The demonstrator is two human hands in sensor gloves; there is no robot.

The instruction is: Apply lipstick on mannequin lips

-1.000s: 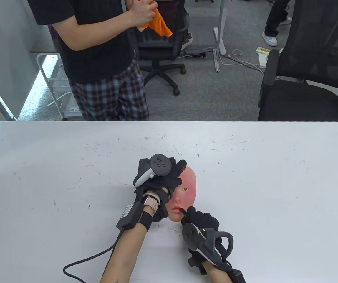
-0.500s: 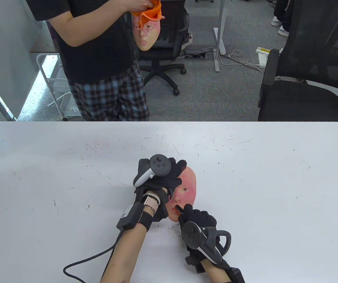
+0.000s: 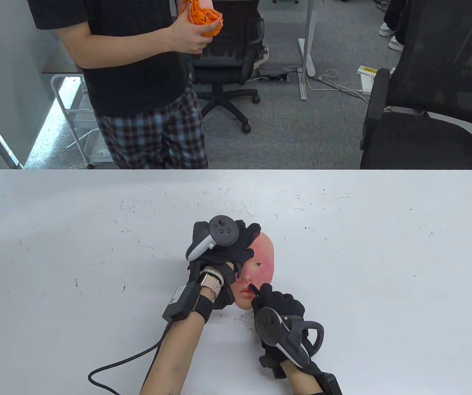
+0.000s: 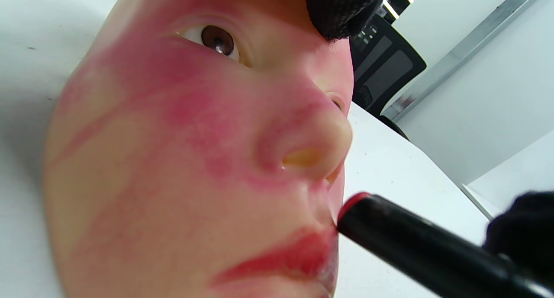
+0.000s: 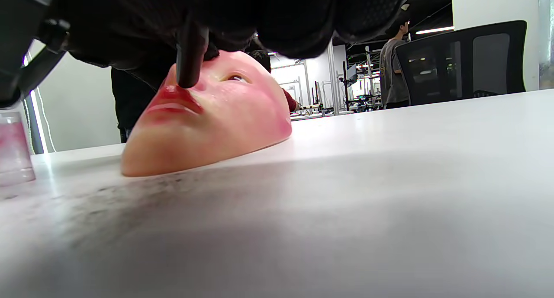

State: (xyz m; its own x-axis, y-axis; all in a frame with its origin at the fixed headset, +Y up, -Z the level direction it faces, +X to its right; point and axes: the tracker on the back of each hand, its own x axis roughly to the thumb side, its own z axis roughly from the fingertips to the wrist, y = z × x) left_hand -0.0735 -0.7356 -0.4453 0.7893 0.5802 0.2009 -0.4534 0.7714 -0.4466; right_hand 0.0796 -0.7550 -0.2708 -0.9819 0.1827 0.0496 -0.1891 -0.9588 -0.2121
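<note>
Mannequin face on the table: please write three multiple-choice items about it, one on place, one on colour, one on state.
1. Where is the lipstick tip?
A. at the upper lip
B. at the forehead
C. on the table

2. What colour are the lips?
A. blue
B. red
C. black

3. How does the mannequin face lie?
A. face down
B. standing upright
C. face up on the table

Answers: 1 A, the left wrist view shows the tip by the upper lip; 2 B, red there; 3 C, its eye and nose show in the table view.
</note>
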